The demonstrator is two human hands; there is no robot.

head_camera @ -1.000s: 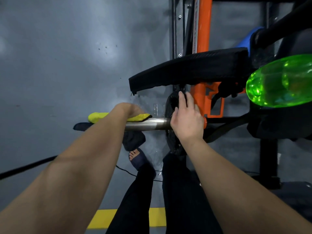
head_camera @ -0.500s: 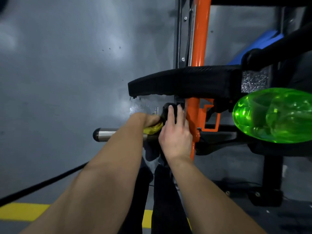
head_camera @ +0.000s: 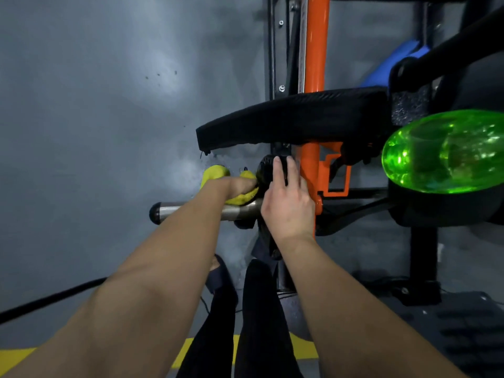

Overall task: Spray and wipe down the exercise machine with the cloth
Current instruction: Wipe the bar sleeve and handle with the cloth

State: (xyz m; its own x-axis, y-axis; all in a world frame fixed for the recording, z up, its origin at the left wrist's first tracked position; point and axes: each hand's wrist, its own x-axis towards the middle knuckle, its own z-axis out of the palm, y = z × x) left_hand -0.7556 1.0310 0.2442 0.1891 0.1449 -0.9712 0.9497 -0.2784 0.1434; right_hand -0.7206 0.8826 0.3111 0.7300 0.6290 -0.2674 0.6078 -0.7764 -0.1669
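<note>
Yellow cloth (head_camera: 215, 173) bulges out on either side of the left hand (head_camera: 240, 186), which grips it and presses it down where the steel bar (head_camera: 191, 211) meets the black hub (head_camera: 266, 170) of the exercise machine (head_camera: 335, 175). The left forearm reaches forward and rightward across the bar. The right hand (head_camera: 286, 205) lies flat just beside the left, fingers straight and together, with its fingertips on the hub and its palm over the bar's inner end, close against the orange upright (head_camera: 313, 50). A black pad (head_camera: 286, 118) juts out above both hands. Well to the right, a translucent green bottle (head_camera: 441, 151) rests on a black part of the machine, its rounded end toward the hands (whether it holds liquid cannot be told through the glare).
</note>
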